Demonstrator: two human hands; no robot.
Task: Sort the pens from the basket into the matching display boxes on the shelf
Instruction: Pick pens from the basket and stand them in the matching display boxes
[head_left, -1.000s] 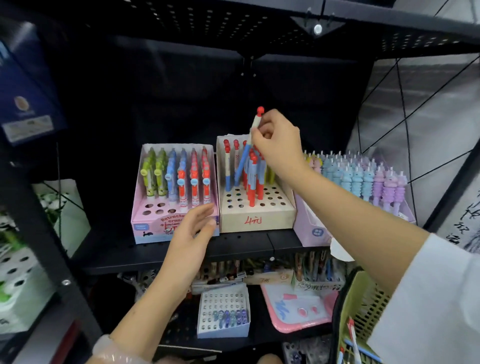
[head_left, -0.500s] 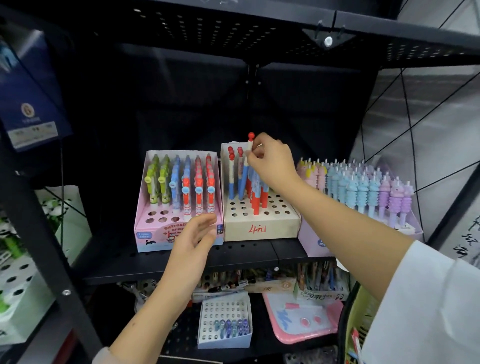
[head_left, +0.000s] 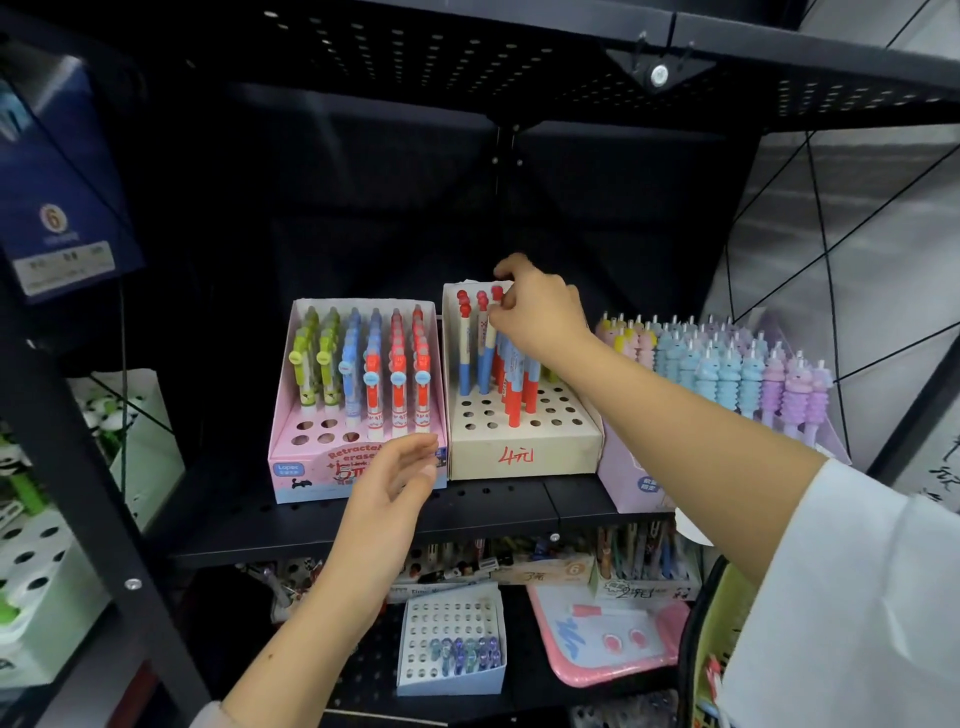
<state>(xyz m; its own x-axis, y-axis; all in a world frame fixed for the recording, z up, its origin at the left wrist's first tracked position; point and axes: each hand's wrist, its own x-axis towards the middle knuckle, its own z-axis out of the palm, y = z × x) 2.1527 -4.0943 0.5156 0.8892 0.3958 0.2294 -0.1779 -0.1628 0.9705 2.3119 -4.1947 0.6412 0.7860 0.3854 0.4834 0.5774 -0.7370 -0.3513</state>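
At back of cream display box (head_left: 524, 447) on shelf (head_left: 363, 525): right hand (head_left: 535, 312) pinching red-capped pen (head_left: 497, 332), seating it upright among matching pens; left hand (head_left: 389, 483), grip relaxed and holding nothing, hovering beside pink box (head_left: 291, 467), probably for steadying.

My pen (head_left: 497, 297): red cap | my box (head_left: 524, 457): beige, red writing | neighbour box (head_left: 306, 470): pink | shelf (head_left: 363, 525): black

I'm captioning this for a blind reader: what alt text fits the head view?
The right hand pinches a red-capped pen standing in the beige display box on a black shelf. The left hand hovers open before the pink box.
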